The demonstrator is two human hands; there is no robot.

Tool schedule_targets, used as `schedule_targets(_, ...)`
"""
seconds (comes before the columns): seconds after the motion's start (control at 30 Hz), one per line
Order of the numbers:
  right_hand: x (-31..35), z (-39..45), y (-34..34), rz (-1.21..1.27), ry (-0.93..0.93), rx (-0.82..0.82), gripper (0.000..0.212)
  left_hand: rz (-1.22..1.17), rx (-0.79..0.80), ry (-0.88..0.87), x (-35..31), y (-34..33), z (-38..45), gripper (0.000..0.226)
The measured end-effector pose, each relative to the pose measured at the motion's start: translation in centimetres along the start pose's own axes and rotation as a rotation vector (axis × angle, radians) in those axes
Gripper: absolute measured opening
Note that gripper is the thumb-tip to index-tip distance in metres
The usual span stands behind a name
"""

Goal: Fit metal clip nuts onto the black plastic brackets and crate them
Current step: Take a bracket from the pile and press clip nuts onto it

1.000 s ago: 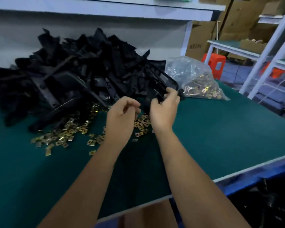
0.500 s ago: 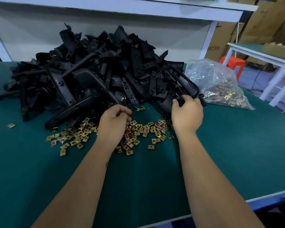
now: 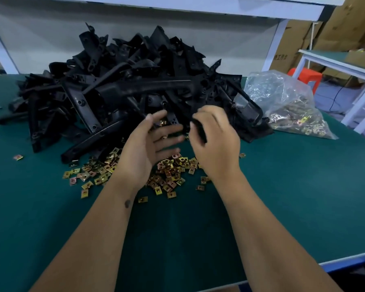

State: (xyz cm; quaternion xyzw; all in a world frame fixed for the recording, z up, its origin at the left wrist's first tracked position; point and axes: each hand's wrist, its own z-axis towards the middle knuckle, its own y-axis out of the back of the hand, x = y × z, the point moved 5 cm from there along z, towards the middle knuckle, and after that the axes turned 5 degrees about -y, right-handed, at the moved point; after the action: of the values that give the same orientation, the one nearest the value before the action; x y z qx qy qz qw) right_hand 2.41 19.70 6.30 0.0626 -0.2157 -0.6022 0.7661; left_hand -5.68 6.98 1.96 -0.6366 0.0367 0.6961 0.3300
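Up by the bracket pile (image 3: 122,91), right hand (image 3: 215,140) grips a bracket (image 3: 199,129), left hand (image 3: 144,144) spread over clip nuts (image 3: 169,175).

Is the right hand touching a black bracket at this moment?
Touching. In the head view the right hand has its fingers curled round a black bracket at the front of the heap, with no gap showing; the left hand is spread open beside it.
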Motion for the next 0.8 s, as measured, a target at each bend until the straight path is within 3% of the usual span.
schedule_targets(0.13,1.5,-0.5,-0.7,0.056,0.071,0.048,0.007,-0.026,0.054,-0.057,-0.5,0.1,-0.2,0.048)
schedule_targets(0.27,2.5,-1.0,-1.4,0.082,0.122,0.127,0.01,0.046,0.108,-0.078,-0.5,-1.2,-0.8,0.025)
schedule_targets(0.53,4.4,-1.6,-2.2,0.093,0.14,0.216,0.005,-0.097,-0.069,-0.061,-0.3,0.2,-0.9,0.018)
schedule_targets(0.6,4.1,-1.6,-2.1,0.179,0.08,0.268,0.024,-0.131,-0.151,-0.041,-0.1,0.6,-0.8,0.018)
schedule_targets(0.7,3.0,-1.6,-1.9,0.391,-0.163,0.306,0.053,-0.074,-0.172,-0.051,-0.1,1.0,-0.7,0.023)
schedule_targets(0.8,1.9,-1.6,-2.1,0.506,-0.364,0.282,0.052,0.1,-0.114,-0.126,-0.5,0.5,-0.8,0.031)
